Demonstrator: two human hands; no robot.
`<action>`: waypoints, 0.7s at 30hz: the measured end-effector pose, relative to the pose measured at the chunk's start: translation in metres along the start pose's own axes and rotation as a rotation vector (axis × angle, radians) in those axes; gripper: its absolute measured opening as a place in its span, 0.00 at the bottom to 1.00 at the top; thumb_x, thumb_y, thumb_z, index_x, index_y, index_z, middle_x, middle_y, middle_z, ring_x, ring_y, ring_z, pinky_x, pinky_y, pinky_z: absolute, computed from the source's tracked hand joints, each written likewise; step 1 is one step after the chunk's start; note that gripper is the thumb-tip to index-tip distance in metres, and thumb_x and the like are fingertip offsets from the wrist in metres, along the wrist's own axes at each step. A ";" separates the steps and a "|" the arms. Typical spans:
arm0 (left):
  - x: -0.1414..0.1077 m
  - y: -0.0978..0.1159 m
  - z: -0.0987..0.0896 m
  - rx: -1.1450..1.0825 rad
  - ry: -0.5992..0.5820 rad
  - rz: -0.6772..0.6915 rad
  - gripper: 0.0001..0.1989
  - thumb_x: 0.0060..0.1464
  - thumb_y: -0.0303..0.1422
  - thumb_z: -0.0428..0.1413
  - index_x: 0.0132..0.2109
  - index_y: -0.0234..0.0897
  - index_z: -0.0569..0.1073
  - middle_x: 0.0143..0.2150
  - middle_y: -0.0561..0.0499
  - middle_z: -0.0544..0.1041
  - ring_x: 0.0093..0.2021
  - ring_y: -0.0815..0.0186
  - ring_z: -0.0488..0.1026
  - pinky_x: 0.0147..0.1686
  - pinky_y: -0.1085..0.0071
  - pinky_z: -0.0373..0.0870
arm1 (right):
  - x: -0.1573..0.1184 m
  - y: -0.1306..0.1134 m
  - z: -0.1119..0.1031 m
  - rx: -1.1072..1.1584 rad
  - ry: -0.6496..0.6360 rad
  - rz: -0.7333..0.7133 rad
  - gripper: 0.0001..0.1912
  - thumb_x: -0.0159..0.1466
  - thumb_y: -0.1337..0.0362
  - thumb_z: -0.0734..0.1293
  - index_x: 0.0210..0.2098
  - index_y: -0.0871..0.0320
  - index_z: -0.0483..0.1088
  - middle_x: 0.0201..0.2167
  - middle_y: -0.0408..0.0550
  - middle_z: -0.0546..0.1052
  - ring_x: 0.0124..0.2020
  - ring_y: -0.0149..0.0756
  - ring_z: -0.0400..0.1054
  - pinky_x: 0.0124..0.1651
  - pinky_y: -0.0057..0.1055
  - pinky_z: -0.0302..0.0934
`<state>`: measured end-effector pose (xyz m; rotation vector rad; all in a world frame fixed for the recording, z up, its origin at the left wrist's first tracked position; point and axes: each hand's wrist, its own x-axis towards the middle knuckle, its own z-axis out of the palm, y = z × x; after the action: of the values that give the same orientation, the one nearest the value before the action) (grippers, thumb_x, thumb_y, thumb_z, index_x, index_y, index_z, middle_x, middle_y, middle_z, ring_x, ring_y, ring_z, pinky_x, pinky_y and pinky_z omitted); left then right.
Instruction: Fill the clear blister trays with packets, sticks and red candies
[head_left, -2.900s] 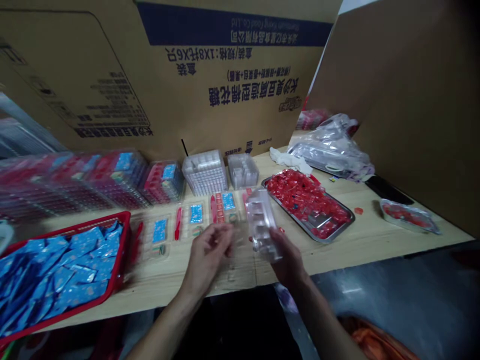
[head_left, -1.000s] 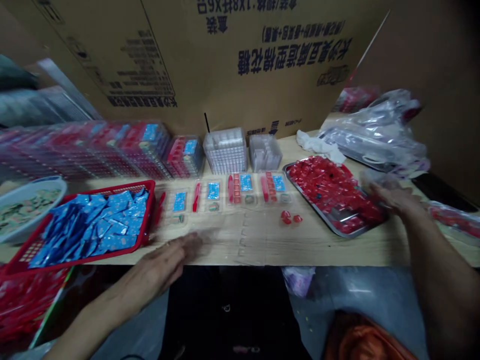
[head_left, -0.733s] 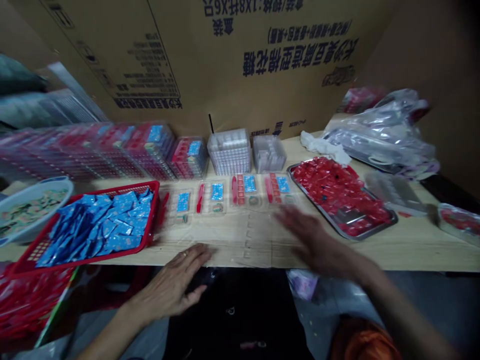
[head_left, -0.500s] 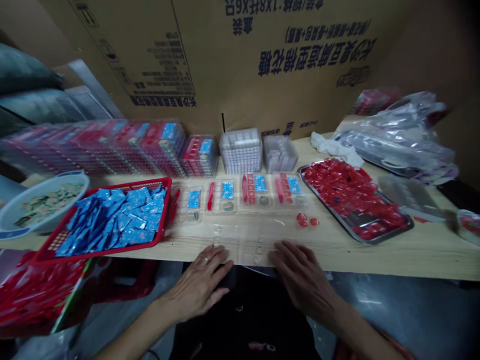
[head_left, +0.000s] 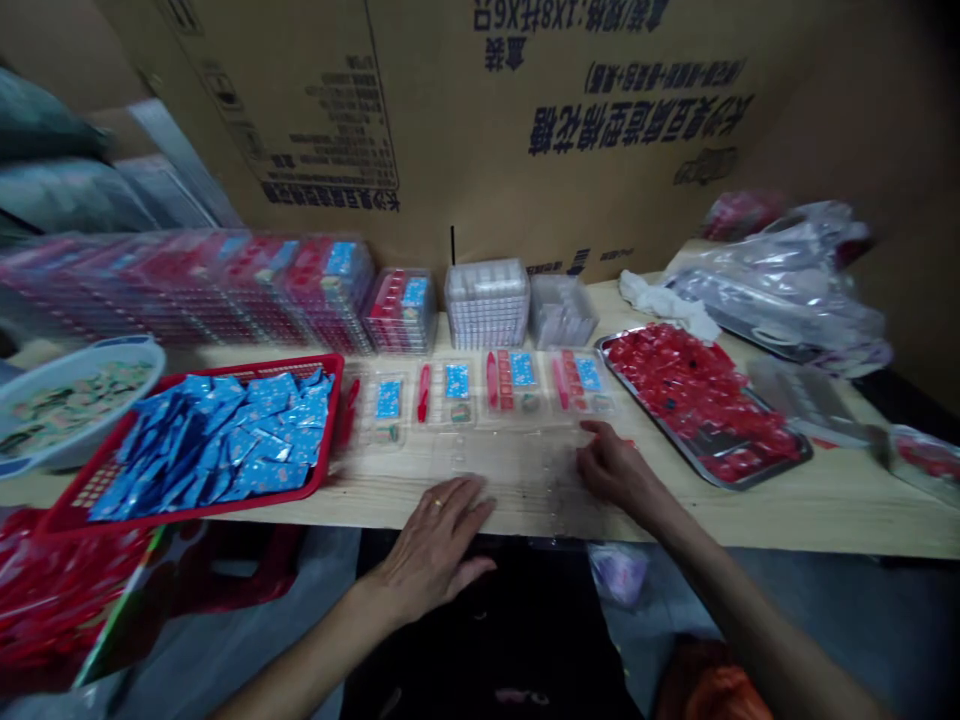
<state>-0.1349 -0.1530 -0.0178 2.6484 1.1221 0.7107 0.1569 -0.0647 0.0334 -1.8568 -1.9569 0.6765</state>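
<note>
Tabletop [head_left: 825, 515]: blister tray [head_left: 532, 490] (clear) under hands [head_left: 439, 535] [head_left: 619, 465].

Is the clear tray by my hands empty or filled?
Empty: the table shows through the clear tray, nothing in its cells, between your left hand and right hand.

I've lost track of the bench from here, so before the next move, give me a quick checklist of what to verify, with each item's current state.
1. Left hand open, resting on the clear plastic blister tray: ok.
2. Right hand on that tray's far side: ok; whether it grips: cannot tell.
3. Filled blister trays in a row beyond it, showing blue sachets and red spoons: ok; full contents: cannot tell.
4. Red basket stocked with blue sachets: ok.
5. Steel tray stocked with red wrapped candies: ok.
</note>
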 end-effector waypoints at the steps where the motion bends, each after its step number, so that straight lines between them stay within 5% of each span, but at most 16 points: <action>1: 0.000 0.001 -0.001 0.012 0.018 -0.008 0.28 0.61 0.39 0.57 0.65 0.33 0.64 0.66 0.34 0.66 0.68 0.47 0.60 0.61 0.48 0.64 | -0.003 0.000 0.003 -0.122 0.088 -0.036 0.26 0.63 0.65 0.57 0.58 0.70 0.60 0.28 0.52 0.75 0.29 0.42 0.69 0.33 0.37 0.65; 4: 0.002 0.005 0.001 0.075 0.006 -0.039 0.30 0.63 0.37 0.55 0.68 0.36 0.60 0.70 0.36 0.61 0.72 0.44 0.50 0.63 0.45 0.61 | -0.023 -0.009 0.005 -0.391 0.235 -0.196 0.23 0.65 0.69 0.57 0.58 0.70 0.63 0.44 0.66 0.74 0.45 0.52 0.69 0.46 0.48 0.66; 7: 0.007 0.007 0.011 0.116 -0.012 -0.015 0.29 0.64 0.35 0.53 0.70 0.37 0.58 0.70 0.40 0.62 0.73 0.47 0.47 0.64 0.50 0.63 | -0.051 -0.018 0.011 -0.444 0.111 -0.360 0.22 0.66 0.70 0.57 0.59 0.63 0.65 0.57 0.67 0.69 0.57 0.56 0.64 0.53 0.51 0.64; 10: 0.015 0.011 0.023 0.145 -0.006 0.018 0.31 0.64 0.35 0.54 0.71 0.38 0.56 0.71 0.41 0.61 0.73 0.47 0.47 0.64 0.52 0.62 | -0.074 -0.022 0.023 -0.442 0.011 -0.374 0.26 0.67 0.69 0.58 0.64 0.59 0.61 0.64 0.64 0.64 0.62 0.55 0.60 0.58 0.54 0.62; 15: 0.033 0.016 0.036 0.231 -0.017 0.011 0.33 0.61 0.34 0.56 0.71 0.47 0.57 0.72 0.43 0.59 0.71 0.42 0.52 0.63 0.46 0.59 | -0.068 -0.015 0.015 -0.395 0.030 -0.327 0.26 0.66 0.71 0.58 0.64 0.61 0.61 0.63 0.64 0.65 0.61 0.53 0.61 0.58 0.51 0.61; 21: 0.044 0.015 0.031 0.167 -0.004 0.030 0.33 0.60 0.34 0.57 0.70 0.47 0.59 0.70 0.42 0.62 0.70 0.44 0.55 0.63 0.45 0.58 | -0.019 0.029 -0.030 -0.484 0.253 -0.077 0.18 0.67 0.71 0.59 0.54 0.63 0.70 0.41 0.59 0.73 0.43 0.47 0.67 0.46 0.40 0.61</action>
<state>-0.0834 -0.1314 -0.0233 2.8085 1.1924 0.6432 0.1985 -0.0804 0.0427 -1.9921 -2.1315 -0.0706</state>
